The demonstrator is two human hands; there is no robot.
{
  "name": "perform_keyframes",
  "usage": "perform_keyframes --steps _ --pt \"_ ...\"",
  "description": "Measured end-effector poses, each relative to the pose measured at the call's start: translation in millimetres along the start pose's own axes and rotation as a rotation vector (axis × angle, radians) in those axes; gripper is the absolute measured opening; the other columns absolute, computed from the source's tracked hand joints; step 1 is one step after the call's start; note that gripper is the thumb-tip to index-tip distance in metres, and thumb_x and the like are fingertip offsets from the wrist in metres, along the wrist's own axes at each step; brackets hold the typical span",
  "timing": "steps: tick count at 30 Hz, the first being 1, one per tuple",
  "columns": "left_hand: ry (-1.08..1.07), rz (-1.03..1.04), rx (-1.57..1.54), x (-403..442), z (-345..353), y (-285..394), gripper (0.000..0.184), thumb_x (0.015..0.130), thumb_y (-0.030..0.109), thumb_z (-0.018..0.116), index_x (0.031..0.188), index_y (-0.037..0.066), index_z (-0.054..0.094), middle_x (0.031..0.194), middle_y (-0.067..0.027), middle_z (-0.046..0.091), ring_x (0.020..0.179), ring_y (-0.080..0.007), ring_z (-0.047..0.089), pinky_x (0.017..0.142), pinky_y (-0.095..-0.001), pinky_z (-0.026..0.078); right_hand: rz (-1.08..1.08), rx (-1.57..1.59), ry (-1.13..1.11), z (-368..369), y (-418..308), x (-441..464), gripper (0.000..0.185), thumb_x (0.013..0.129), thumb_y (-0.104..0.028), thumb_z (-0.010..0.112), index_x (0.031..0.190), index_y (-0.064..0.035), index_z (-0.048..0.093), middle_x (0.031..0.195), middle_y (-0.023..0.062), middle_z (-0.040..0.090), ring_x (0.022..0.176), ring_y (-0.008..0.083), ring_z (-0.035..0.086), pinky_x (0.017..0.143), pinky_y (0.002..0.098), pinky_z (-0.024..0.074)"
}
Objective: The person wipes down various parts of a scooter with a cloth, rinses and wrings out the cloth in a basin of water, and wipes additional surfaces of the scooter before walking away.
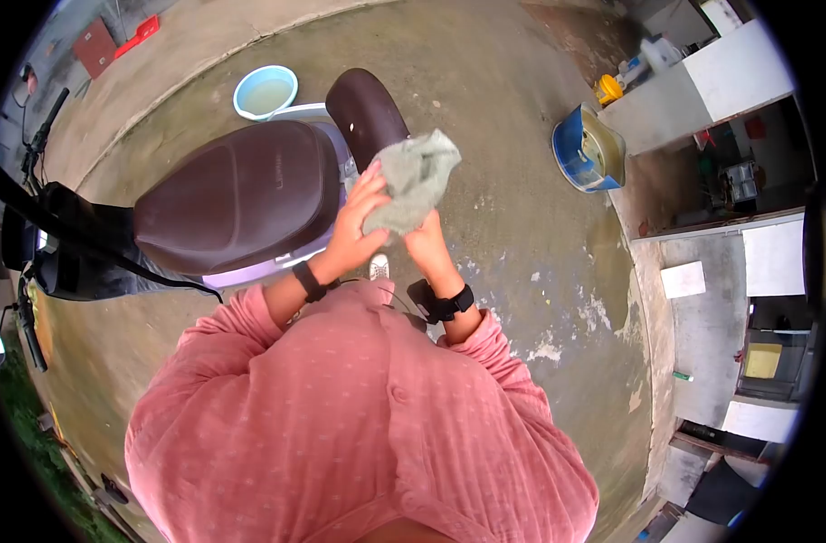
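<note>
A crumpled grey-green cloth (419, 176) is held up in front of me between both hands. My left hand (357, 222) grips its left side, the fingers partly behind or against the fabric. At its lower right edge, my right hand (425, 242) is closed on the cloth, with its fingertips hidden. Just left of the hands stands an electric scooter with a long brown seat (241, 195). Its brown rear backrest (366, 110) lies right beyond the cloth. Both wrists wear black bands.
Behind the scooter, a light blue basin (265, 92) of water sits on the wet concrete floor (494, 118). A blue bucket-like container (589, 149) is at the right, near a yellow container (607, 89) by the wall. The scooter's handlebar (47, 136) reaches the left edge.
</note>
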State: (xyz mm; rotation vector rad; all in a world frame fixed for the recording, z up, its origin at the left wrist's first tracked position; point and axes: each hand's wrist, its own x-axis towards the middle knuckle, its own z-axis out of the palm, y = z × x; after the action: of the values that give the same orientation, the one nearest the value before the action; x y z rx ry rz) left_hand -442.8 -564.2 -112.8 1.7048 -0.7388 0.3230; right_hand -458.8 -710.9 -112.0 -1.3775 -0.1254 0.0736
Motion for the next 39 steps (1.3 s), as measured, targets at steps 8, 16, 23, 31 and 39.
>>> perform_keyframes --steps 8,16,23,31,39 --pt "0.090 0.180 0.188 42 -3 2 0.034 0.060 0.006 0.058 0.091 0.006 0.046 0.116 -0.0158 0.050 0.118 -0.0367 0.041 0.103 -0.0521 0.020 0.621 -0.199 -0.392 -53 -20 5 0.049 0.074 0.007 0.049 0.123 0.0006 0.043 0.126 0.0127 0.046 0.103 0.0180 0.052 0.087 0.0273 0.0412" --pt "0.621 -0.119 -0.397 91 -53 -94 0.030 0.083 0.004 0.050 0.112 0.001 0.045 0.106 -0.0088 0.051 0.096 -0.0225 0.050 0.086 -0.0310 0.040 0.271 0.050 -0.614 -44 -45 19 0.084 0.075 0.009 0.045 0.142 -0.0117 -0.001 0.143 0.0137 0.023 0.118 0.0215 0.044 0.085 0.0282 0.0416" --pt "0.627 -0.388 -0.672 102 -53 -52 0.039 0.093 0.018 0.040 0.129 0.004 0.037 0.125 -0.0076 0.046 0.109 -0.0176 0.046 0.096 -0.0256 0.035 0.220 -0.041 -0.522 -65 -45 40 0.054 0.084 0.004 0.046 0.135 -0.0048 0.029 0.124 0.0128 0.048 0.101 0.0192 0.056 0.083 0.0282 0.0435" --pt "0.657 -0.899 -0.953 -23 1 -26 0.041 0.092 0.031 0.040 0.127 0.010 0.040 0.121 -0.0061 0.048 0.108 -0.0179 0.047 0.093 -0.0263 0.036 -1.129 -0.264 0.042 -115 -262 95 0.046 0.085 -0.021 0.054 0.119 0.0068 0.041 0.108 0.0264 0.054 0.092 0.0293 0.059 0.076 0.0358 0.0495" --pt "0.412 -1.083 -0.207 -43 6 -32 0.041 0.087 0.032 0.045 0.121 0.010 0.045 0.115 -0.0091 0.051 0.104 -0.0214 0.050 0.090 -0.0295 0.038 -1.614 -0.600 -0.053 -153 -337 121 0.046 0.085 -0.020 0.053 0.121 0.0058 0.039 0.111 0.0266 0.052 0.092 0.0300 0.059 0.076 0.0359 0.0493"
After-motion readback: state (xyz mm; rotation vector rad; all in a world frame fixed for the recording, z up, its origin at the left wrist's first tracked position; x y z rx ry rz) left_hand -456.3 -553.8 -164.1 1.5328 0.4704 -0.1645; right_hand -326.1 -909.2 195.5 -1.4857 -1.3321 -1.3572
